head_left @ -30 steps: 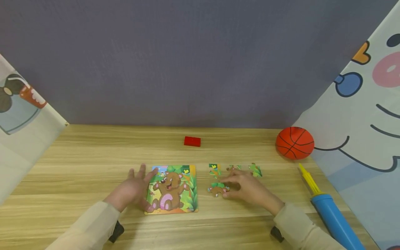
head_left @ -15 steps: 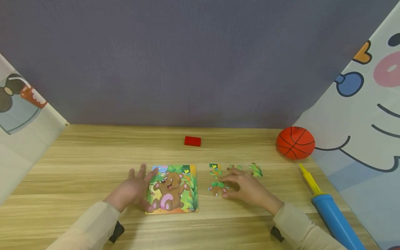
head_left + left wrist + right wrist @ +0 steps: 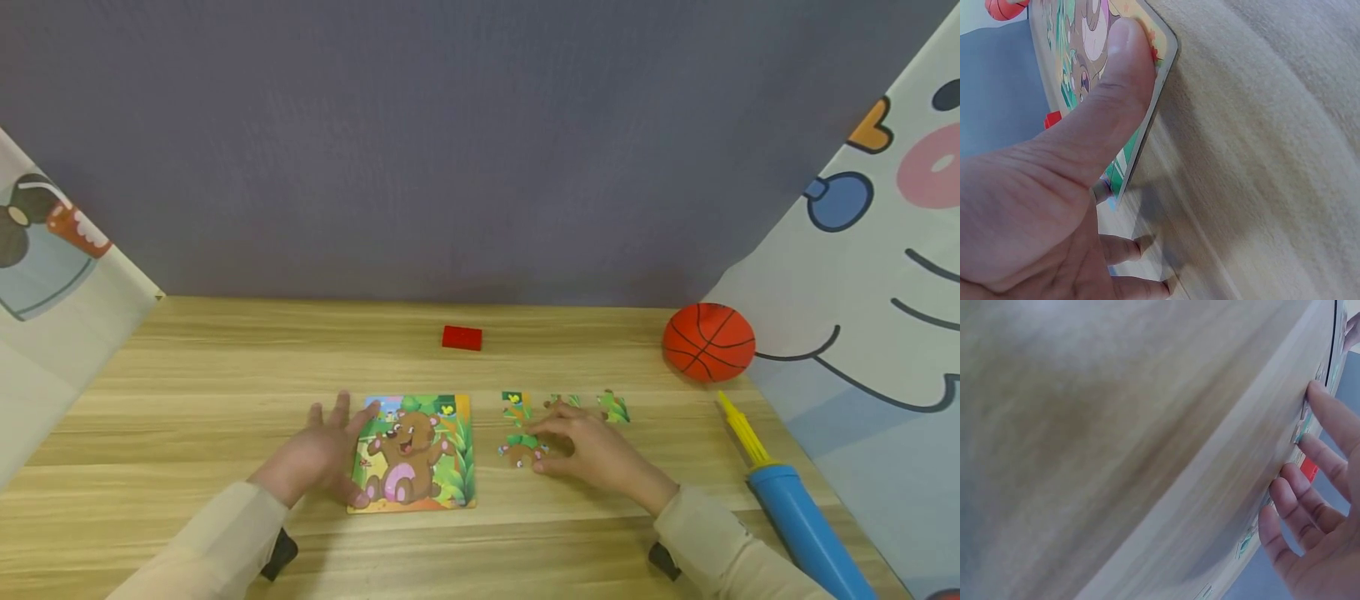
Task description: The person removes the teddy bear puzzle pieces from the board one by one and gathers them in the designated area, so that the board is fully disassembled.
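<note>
A square puzzle board (image 3: 408, 475) with a cartoon bear lies flat on the table. My left hand (image 3: 318, 454) rests at its left edge, fingers spread. In the left wrist view the thumb (image 3: 1125, 69) lies across the board's corner, and two fingertips reach the tabletop. My right hand (image 3: 585, 442) holds a brown and green puzzle piece (image 3: 517, 452) by its right end between thumb and index finger, low at the table. The other fingers curve loosely above. Behind it lie a piece with a yellow bird (image 3: 515, 407), a partly covered piece (image 3: 562, 401) and a green leafy piece (image 3: 615, 407).
A red block (image 3: 462, 338) sits farther back on the wooden table (image 3: 225, 358). At the back right is an orange-red toy basketball (image 3: 708, 342). A blue pump (image 3: 802, 525) with a yellow nozzle lies along the right side. Printed cloth walls stand on both sides.
The held puzzle piece has tilted slightly and shifted a little away from me with my right fingertips. My left hand has stayed on the board.
</note>
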`<state>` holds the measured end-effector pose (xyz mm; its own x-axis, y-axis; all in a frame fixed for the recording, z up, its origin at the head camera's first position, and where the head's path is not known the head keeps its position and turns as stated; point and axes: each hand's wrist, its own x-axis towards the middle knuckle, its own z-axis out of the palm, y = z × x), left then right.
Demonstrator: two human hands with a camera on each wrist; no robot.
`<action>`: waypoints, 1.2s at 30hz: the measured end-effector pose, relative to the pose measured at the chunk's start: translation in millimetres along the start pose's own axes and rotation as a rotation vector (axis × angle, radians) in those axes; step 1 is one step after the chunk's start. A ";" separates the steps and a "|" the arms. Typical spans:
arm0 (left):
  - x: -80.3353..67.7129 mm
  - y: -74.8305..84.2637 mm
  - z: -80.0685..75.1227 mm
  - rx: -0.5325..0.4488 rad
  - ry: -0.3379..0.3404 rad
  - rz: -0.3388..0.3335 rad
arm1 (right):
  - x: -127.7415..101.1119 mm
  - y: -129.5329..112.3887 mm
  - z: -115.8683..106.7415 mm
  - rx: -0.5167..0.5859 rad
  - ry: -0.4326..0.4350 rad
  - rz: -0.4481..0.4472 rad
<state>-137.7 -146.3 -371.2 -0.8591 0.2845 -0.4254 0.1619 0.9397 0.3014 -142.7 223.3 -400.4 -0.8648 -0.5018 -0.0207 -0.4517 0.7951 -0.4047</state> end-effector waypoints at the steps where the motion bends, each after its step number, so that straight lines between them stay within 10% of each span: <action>1: 0.0 -0.1 0.2 -0.002 -0.001 -0.002 | 0.1 0.2 0.1 0.000 0.004 -0.004; 20: -0.3 -0.3 0.8 0.013 0.008 0.011 | 10.8 8.8 -11.4 0.165 0.027 -0.047; 36: 0.3 -0.7 0.3 0.031 0.002 0.011 | 46.9 -38.7 -4.5 0.361 0.012 -0.033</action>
<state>-137.9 -146.8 -371.8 -0.8583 0.2946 -0.4201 0.1864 0.9418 0.2796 -166.7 170.5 -381.6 -0.8545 -0.5195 0.0076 -0.3746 0.6059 -0.7019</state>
